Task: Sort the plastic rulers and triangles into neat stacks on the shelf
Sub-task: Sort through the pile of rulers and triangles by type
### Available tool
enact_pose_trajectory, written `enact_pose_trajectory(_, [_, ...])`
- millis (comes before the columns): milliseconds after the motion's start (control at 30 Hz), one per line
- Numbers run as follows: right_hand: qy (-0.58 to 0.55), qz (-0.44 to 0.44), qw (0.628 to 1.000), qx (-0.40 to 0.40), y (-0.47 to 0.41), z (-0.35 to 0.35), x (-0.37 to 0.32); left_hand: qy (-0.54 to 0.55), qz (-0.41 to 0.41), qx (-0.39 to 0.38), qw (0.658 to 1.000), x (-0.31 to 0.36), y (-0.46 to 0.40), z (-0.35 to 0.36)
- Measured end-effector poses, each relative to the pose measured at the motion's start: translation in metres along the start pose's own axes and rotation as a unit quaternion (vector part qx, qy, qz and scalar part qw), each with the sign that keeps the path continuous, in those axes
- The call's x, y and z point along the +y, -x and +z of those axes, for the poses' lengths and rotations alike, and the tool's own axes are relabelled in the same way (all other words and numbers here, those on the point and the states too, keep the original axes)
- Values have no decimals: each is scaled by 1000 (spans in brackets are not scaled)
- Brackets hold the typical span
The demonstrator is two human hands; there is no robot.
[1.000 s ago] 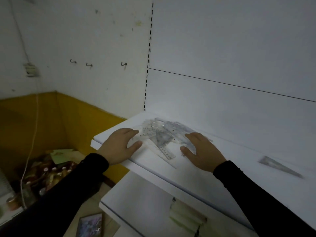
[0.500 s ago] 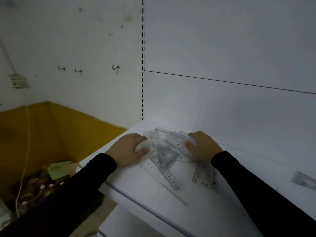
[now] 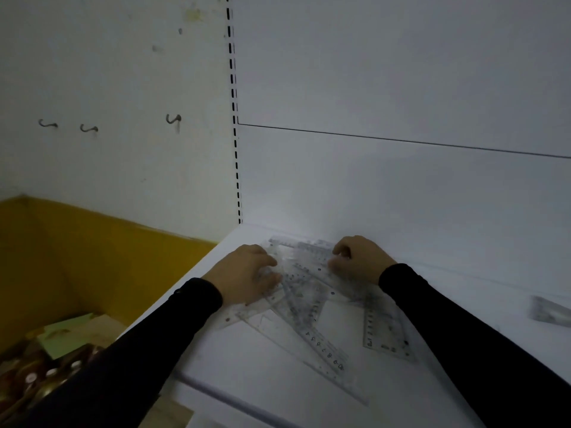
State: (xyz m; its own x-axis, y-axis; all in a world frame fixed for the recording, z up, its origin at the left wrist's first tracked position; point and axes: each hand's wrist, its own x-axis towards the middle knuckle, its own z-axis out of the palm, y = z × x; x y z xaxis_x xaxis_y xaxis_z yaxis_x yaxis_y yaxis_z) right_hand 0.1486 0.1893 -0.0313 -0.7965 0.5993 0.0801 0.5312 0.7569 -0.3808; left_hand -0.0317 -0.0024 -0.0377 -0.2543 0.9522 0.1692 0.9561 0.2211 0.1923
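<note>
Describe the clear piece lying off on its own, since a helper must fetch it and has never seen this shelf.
Start at the white shelf under the back panel. The left hand and right hand rest on a jumbled pile of clear rulers and triangles. The lone piece lies far right at the frame's edge, touching nothing; it is blurred, so its shape is unclear.

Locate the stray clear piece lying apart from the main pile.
In the head view, the stray clear piece lies on the shelf at the far right edge, beyond the right hand and the main pile.
</note>
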Motion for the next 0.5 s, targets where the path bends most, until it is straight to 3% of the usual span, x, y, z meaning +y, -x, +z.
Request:
enact_pose_trajectory(200, [-23,8,997,74,-1,0,-7,12,23,-1,1000,-19,-7,-1])
enact_pose_trajectory(500, [36,-19,977,208,21,-23,-1,16,89,-19,996,2,-30,-3])
